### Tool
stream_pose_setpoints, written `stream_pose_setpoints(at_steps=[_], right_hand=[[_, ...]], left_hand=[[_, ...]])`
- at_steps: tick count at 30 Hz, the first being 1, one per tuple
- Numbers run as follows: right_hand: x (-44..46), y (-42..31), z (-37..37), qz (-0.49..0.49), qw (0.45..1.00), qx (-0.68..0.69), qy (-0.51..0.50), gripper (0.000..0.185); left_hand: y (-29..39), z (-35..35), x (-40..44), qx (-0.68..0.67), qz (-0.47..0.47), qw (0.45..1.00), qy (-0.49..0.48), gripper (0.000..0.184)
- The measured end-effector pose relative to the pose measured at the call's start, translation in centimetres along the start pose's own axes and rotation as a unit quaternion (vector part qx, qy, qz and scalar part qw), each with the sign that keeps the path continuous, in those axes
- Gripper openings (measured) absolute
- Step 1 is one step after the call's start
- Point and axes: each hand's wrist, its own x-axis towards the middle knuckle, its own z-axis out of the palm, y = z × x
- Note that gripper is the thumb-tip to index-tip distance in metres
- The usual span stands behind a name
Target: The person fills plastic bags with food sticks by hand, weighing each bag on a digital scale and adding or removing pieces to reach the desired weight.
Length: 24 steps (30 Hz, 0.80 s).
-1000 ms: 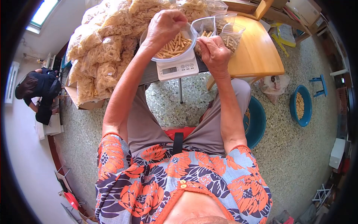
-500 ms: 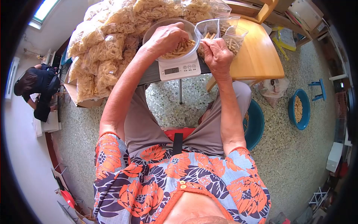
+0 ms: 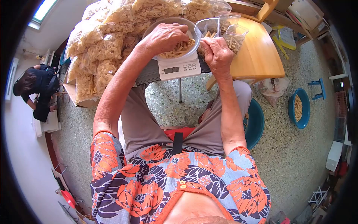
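My left hand (image 3: 166, 39) is over a round clear plastic bowl (image 3: 149, 30), its fingers curled and bunched near the right side. What they hold, if anything, is hidden. Short tan sticks (image 3: 178, 50) lie in the bowl, which rests on a white digital kitchen scale (image 3: 179, 69) with dark, blurred digits. To the right, my right hand (image 3: 217, 56) pinches the near edge of an open clear plastic bag (image 3: 207, 24) with similar sticks inside. More clear bags of sticks (image 3: 234, 40) stand just behind that hand.
Many filled bags of pale, curled pieces (image 3: 108, 48) are piled at the left and back. A wooden chair (image 3: 261, 52) stands at right. Blue tubs (image 3: 255, 125) and a blue stool (image 3: 317, 89) are on the floor. Another person (image 3: 37, 87) bends over at far left.
My left hand has risen slightly, and its forearm and elbow have shifted a little left. My right hand keeps its pinch on the bag.
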Motion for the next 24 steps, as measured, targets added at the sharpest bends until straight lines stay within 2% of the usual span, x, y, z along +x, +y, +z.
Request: stream_pose_setpoints(at_steps=[11, 17, 24], right_hand=[[0.1, 0.0, -0.1, -0.001, 1.000, -0.002, -0.003, 0.013], [0.0, 0.1, 0.0, -0.001, 1.000, -0.008, 0.000, 0.011], [0.0, 0.2, 0.0, 0.005, 1.000, -0.010, -0.001, 0.011]], left_hand=[[0.4, -1.2, 0.3, 0.039, -0.004, 0.999, -0.026, 0.020], [-0.2, -0.7, 0.3, 0.041, 0.038, 0.998, -0.032, 0.018], [-0.8, 0.0, 0.0, 0.016, 0.023, 1.000, 0.006, 0.015]])
